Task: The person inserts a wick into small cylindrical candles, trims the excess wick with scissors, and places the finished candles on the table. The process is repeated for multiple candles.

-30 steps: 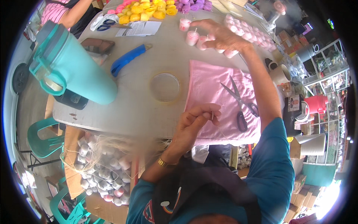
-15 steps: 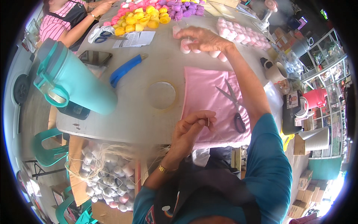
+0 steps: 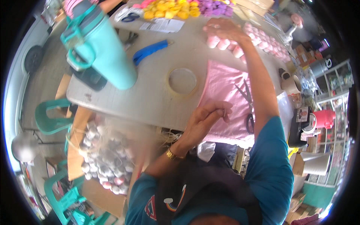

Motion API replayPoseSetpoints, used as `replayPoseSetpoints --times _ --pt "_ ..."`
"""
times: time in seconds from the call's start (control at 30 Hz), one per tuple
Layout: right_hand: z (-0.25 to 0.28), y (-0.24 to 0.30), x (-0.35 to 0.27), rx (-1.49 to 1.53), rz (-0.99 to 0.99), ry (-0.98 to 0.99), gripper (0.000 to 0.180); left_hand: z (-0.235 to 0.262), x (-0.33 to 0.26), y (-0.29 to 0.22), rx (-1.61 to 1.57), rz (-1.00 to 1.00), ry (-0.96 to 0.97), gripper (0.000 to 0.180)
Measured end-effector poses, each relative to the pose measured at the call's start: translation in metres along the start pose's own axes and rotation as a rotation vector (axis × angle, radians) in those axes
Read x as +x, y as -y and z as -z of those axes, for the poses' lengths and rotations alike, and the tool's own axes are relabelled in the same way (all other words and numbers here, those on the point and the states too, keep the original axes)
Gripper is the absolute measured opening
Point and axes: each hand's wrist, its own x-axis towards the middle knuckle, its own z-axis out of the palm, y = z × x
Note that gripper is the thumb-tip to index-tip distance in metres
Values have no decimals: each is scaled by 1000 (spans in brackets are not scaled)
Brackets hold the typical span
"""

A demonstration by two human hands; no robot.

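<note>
My left hand (image 3: 213, 115) is closed in a pinch above a pink cloth (image 3: 221, 88). A thin pale bit shows at its fingertips, too small to name. My right hand (image 3: 224, 29) reaches to the far side of the table, over a short row of pink-and-white cylinder-shaped pieces (image 3: 224, 44). Its fingers curl down beside the row's left end, blurred and partly hidden, so whether they grip a piece cannot be told. Scissors (image 3: 246, 97) with dark handles lie spread on the cloth, between my two arms.
A roll of tape (image 3: 182, 81) lies left of the cloth. Beyond it are a blue-handled tool (image 3: 152, 50), a paper (image 3: 163, 25) and a tall teal tumbler (image 3: 108, 52). Yellow pieces (image 3: 170, 9) and more pink-white ones (image 3: 268, 43) stand farther back. A carton (image 3: 77, 146) of whitish pieces sits below the table edge.
My view has swung, shifting the table rightward and upward in the picture. The right hand's fingers have drawn in over the row; the piece earlier by their tips no longer shows. The left keeps its pinch.
</note>
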Motion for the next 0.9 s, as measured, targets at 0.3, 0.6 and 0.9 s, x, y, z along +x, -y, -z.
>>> replayPoseSetpoints --times 0.3,0.6,0.9 --pt "49 110 -185 745 61 209 34 -7 -35 -31 111 -31 -154 11" --pt "9 144 -292 1108 -138 185 24 3 -74 -68 858 -295 42 8" --pt "10 113 -361 1001 -286 62 14 101 -116 -124 1824 681 -316 24"
